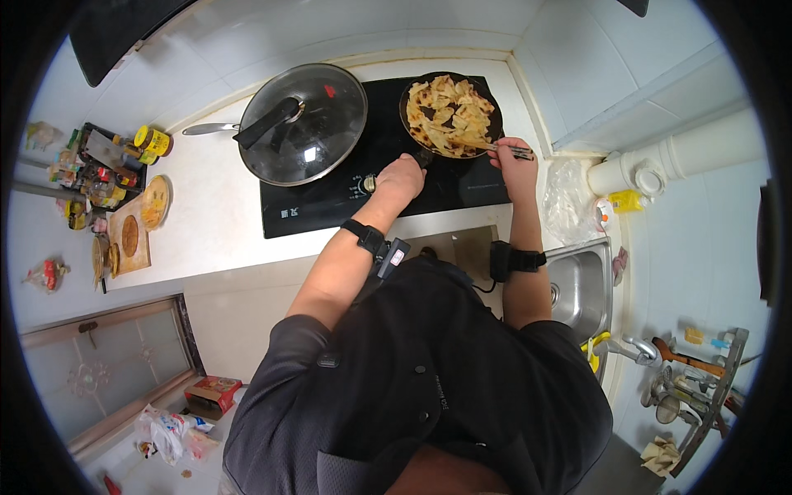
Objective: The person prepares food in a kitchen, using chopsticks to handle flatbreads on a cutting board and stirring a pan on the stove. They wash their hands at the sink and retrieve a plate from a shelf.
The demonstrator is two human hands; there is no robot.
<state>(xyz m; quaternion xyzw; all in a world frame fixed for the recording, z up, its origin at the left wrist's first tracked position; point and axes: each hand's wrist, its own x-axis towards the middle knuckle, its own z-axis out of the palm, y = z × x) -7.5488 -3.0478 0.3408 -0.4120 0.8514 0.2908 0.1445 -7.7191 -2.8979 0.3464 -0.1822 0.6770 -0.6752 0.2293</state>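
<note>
A dark frying pan (500, 127) full of browned flatbread pieces (455, 111) sits on the right side of the black cooktop (322, 213). My left hand (401, 178) is closed around the pan's handle (424, 157), hiding most of it. In my right hand (515, 162) is a pair of chopsticks (486, 145), whose tips reach in among the pieces at the pan's near edge. To the left stands a larger pan under a glass lid (322, 130) with a black handle; its metal handle (210, 129) points left.
A plate of food (155, 201), a wooden board (141, 250) and several jars and bottles (111, 167) stand at the counter's left. Right of the cooktop are a clear plastic bag (564, 201), a white pipe (674, 154) and a steel sink (581, 284). Utensils (674, 396) hang on the right wall.
</note>
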